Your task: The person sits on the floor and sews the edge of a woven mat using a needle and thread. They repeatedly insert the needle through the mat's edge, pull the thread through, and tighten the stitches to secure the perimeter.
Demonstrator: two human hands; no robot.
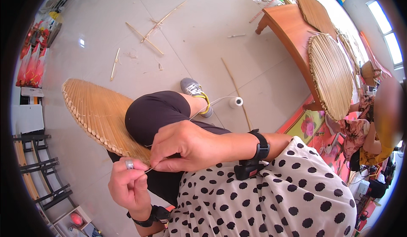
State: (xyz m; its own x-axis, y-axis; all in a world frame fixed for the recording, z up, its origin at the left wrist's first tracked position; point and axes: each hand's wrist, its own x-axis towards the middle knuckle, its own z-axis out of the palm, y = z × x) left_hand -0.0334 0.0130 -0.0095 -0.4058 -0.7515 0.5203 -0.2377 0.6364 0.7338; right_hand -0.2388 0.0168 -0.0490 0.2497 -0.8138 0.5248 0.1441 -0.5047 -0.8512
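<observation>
My left hand (pixel 129 184), with a ring on one finger, is closed in a pinch at the near edge of a straw panel. My right hand (pixel 182 146) pinches right beside it, and a thin pale thread (pixel 149 169) runs between the fingertips. Whether a needle is on it cannot be made out. The straw panel (pixel 99 112), tan with a bound, beaded rim, leans against my bent leg, its near end partly hidden by my hands. From a white thread spool (pixel 236 102) on the floor, a strand passes over my shin toward my right hand.
Loose straw stalks (pixel 144 38) lie on the tiled floor. At the right, a wooden table (pixel 282 29) stands beside two more straw panels, one of them rounded (pixel 333 76). Another person (pixel 373 131) sits at the far right. Folded black-framed furniture (pixel 40 165) stands at the left.
</observation>
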